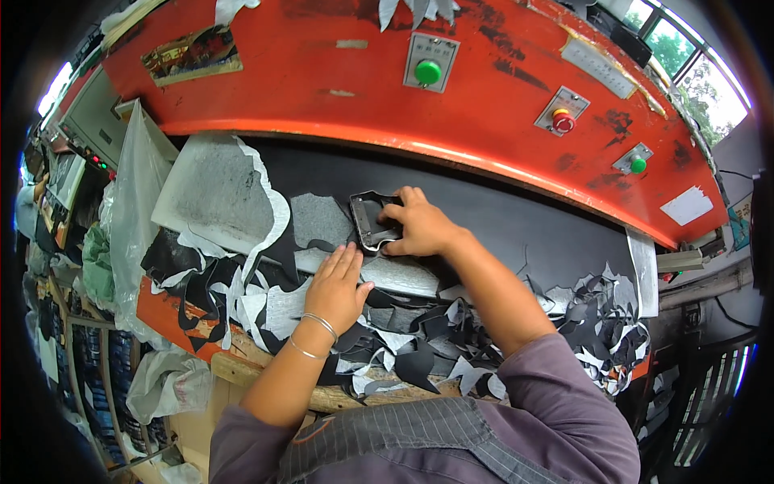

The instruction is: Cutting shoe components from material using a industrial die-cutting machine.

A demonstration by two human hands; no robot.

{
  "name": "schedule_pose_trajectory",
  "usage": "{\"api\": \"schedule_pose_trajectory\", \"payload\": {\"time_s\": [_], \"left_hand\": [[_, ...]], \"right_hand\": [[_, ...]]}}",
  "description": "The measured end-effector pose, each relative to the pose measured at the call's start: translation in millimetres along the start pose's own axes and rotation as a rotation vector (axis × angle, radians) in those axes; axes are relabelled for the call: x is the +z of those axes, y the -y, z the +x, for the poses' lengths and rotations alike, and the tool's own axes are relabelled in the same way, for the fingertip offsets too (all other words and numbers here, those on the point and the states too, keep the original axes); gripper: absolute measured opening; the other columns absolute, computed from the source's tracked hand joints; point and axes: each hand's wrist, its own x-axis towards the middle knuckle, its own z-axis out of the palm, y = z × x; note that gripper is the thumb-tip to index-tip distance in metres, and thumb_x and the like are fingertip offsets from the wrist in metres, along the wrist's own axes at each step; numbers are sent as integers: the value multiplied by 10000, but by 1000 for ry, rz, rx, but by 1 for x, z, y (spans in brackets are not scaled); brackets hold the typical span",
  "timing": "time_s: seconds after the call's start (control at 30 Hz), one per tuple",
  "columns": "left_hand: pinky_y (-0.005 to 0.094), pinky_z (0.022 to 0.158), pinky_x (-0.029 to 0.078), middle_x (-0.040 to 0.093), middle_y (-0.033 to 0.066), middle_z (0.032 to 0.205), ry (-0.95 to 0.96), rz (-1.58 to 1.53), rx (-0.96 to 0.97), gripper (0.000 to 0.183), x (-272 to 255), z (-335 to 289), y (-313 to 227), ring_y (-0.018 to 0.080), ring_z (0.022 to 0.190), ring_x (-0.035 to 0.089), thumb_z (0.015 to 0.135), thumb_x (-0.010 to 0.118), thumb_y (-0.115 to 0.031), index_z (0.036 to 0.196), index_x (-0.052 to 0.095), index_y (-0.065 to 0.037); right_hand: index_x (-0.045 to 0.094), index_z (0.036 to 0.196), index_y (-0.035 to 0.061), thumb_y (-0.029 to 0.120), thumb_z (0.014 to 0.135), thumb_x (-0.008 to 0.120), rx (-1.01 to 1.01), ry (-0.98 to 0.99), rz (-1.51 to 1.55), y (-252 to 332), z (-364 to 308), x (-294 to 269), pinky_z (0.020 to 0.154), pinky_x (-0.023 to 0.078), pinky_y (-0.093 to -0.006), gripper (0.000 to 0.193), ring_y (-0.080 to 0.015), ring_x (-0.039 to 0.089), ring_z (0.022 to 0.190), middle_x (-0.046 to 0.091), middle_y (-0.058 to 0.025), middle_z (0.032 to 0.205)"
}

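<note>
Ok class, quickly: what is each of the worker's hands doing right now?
Left hand: open, palm down, fingers extended, holding nothing visible.
Right hand: closed on the metal frame, gripping its right side.

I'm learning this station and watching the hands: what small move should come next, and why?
Perhaps the right hand should nudge the hollow frame slightly toward the grey piece: it holds the frame near that piece's right edge, and the left hand lies palm down close by, seemingly ready to steady things.
</note>
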Motion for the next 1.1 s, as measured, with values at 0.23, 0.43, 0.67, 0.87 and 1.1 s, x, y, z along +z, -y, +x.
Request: {"api": "schedule_pose_trajectory", "payload": {"time_s": [0.23, 0.43, 0.67, 0.87, 1.1], "left_hand": [[352, 1069, 351, 423, 209, 1429, 92, -926, -204, 806, -11, 10, 7, 268, 1318, 418, 817, 710, -66, 1472, 248, 25], [223, 691, 484, 624, 33, 949, 387, -973, -657, 316, -22, -12, -12, 85, 799, 600, 813, 737, -92, 1058, 555, -9], [401, 908, 444, 613, 160, 1129, -204, -38, -74, 511, -41, 2, 0, 347, 1098, 527, 785, 694, -123, 1253, 500, -50], [424, 1047, 362, 597, 142, 1261, 92, -532, -169, 645, 30, 35, -41, 331, 1196, 501, 820, 603, -80, 1400, 332, -11], [443, 1110, 282, 571, 144, 1314, 16, -379, 89, 660, 67, 28, -55, 311, 1284, 461, 824, 527, -67, 1422, 270, 48]], "right_hand": [[626, 1099, 96, 313, 694, 819, -77, -199, 695, 17, -67, 21, 994, 368, -413, 499, -317, 441, 1133, 452, -174, 1158], [604, 1237, 106, 383, 755, 766, 59, 58, 679, 57, -122, 32, 1009, 398, -403, 579, -410, 425, 1237, 389, -265, 1325], [675, 1119, 133, 326, 680, 778, 254, -115, -12, -35, -124, -23, 1048, 389, -418, 490, -412, 397, 1281, 356, -268, 1421], [577, 1266, 131, 337, 692, 790, 276, -119, -73, -36, -113, 5, 1035, 395, -424, 646, -360, 400, 1298, 393, -213, 1427], [389, 1420, 37, 390, 752, 749, 281, -344, -129, -57, -169, 36, 1076, 291, -482, 837, -342, 441, 1300, 459, -222, 1400]]}}
